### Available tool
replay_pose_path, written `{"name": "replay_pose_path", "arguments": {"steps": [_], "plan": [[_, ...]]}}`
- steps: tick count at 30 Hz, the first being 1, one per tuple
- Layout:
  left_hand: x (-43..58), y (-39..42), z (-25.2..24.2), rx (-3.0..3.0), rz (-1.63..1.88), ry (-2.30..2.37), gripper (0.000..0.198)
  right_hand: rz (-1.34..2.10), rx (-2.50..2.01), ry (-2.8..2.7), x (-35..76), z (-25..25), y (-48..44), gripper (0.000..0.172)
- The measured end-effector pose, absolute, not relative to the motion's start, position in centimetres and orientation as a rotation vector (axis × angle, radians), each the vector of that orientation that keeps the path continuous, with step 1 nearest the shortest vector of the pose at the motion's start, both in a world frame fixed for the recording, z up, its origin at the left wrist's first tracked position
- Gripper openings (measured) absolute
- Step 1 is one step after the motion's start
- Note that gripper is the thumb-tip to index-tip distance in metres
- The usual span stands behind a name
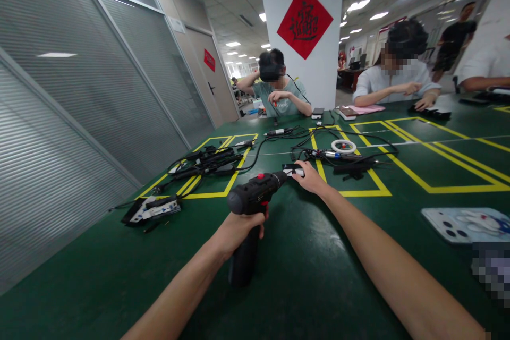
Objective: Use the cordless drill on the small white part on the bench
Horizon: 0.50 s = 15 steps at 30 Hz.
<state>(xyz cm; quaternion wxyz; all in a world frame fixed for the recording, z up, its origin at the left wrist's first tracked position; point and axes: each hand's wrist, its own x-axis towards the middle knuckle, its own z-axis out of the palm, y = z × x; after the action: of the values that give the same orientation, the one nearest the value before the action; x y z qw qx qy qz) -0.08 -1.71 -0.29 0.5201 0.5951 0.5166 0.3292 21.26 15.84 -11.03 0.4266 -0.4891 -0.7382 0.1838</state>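
Observation:
My left hand (243, 231) is wrapped round the grip of a black cordless drill (253, 194) with red buttons. The drill points forward and to the right, and its chuck end meets a small black and white part (294, 170). That part is gripped at its right side by the fingers of my right hand (309, 178), just above the green table (319, 276). Where the drill tip meets the part is too small to make out.
Black cables and tools (215, 162) lie in a yellow-taped area at left, with black and white parts (155, 210) nearer. A roll of white tape (343, 146) and more tools lie at right. A phone (468, 224) rests near the right edge. People sit across the table.

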Motion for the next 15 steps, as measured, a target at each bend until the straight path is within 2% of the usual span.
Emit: {"name": "replay_pose_path", "arguments": {"steps": [15], "plan": [[-0.01, -1.76, -0.15, 1.421, 0.768, 1.255, 0.014, 0.466, -1.203, -1.841, 21.23, -11.23, 16.02, 0.043]]}}
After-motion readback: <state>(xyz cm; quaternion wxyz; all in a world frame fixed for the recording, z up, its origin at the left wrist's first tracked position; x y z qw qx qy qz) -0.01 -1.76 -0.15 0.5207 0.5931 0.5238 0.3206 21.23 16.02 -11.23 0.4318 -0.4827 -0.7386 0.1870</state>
